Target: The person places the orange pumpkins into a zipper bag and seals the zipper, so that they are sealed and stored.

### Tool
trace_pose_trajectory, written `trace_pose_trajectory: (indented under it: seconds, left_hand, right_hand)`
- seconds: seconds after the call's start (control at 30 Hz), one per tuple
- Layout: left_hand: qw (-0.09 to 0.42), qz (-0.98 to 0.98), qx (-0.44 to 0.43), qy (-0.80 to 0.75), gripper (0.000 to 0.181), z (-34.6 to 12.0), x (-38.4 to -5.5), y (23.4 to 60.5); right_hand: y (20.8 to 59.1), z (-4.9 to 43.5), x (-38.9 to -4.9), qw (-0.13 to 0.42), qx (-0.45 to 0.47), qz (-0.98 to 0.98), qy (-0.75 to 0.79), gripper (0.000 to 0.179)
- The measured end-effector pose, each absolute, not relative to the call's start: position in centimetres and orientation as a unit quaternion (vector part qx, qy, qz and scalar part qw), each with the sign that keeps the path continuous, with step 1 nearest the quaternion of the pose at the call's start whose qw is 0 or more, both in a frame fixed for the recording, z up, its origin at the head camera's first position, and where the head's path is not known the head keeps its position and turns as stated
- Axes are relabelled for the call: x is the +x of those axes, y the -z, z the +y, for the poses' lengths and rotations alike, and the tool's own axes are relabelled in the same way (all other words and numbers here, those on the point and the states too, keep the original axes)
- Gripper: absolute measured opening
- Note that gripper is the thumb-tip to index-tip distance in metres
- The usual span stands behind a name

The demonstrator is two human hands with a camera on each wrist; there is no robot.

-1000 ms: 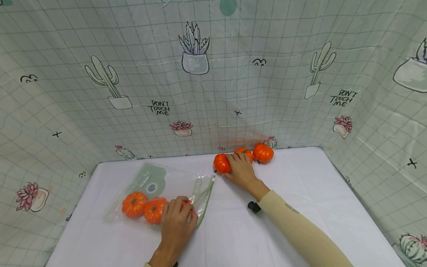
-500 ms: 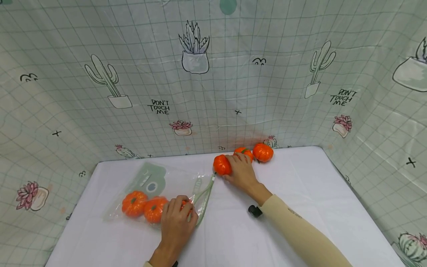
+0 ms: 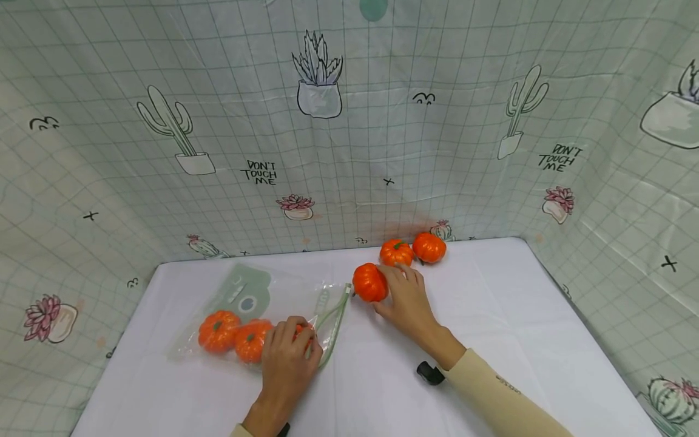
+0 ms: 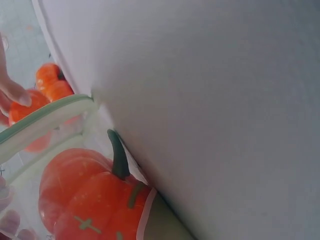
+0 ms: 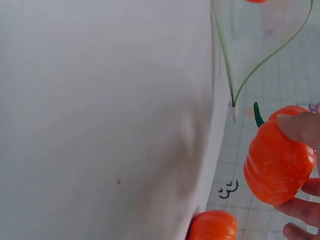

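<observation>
My right hand (image 3: 409,306) grips a small orange toy pumpkin (image 3: 370,282) just right of the bag's mouth. In the right wrist view, thumb and fingers hold that pumpkin by its sides, green stem showing. A clear zip bag (image 3: 292,291) with a green print lies on the left of the table, its mouth facing right. Inside it are a left pumpkin (image 3: 219,332), a middle pumpkin (image 3: 253,341) and a third pumpkin (image 4: 95,195) near the mouth. Over this third one my left hand (image 3: 286,358) holds the bag with curled fingers, partly covering it.
Two more pumpkins stand at the back edge of the white table (image 3: 491,315): one nearer the middle (image 3: 397,252), and one to its right (image 3: 429,247). A grid-patterned curtain (image 3: 349,152) hangs behind and on both sides.
My right hand has drawn its pumpkin away from the back edge, toward me and slightly right. The pumpkin behind that hand now shows more fully. The left hand stays on the bag.
</observation>
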State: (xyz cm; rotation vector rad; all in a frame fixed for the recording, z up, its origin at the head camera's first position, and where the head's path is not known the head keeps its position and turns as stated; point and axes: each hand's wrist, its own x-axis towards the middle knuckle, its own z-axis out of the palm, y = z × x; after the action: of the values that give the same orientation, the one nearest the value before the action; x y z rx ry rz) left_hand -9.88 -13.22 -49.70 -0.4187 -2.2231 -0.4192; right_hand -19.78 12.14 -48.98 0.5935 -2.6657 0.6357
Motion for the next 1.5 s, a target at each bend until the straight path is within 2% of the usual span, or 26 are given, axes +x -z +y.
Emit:
trace_pose_trajectory:
  seconds: [0.4, 0.67, 1.13, 1.5]
  left_hand:
    - [0.402, -0.885, -0.164, 0.166, 0.005, -13.1, -10.0, 49.5]
    - [0.394, -0.890, -0.160, 0.164, 0.006, -13.0, -10.1, 49.4]
    - [0.401, -0.886, -0.165, 0.166, 0.005, -12.9, -9.9, 49.5]
    - [0.393, -0.890, -0.168, 0.158, 0.006, -12.9, -10.0, 49.3]
  right_hand:
    - [49.8, 11.6, -14.7, 0.162, 0.237, -0.923, -0.257, 0.079]
    - [50.8, 10.4, -12.5, 0.148, 0.264, -0.913, -0.273, 0.077]
    - [51.4, 7.9, -11.6, 0.157, 0.292, -0.908, -0.255, 0.077]
    - [50.9, 6.3, -11.5, 0.129, 0.292, -0.918, -0.237, 0.070]
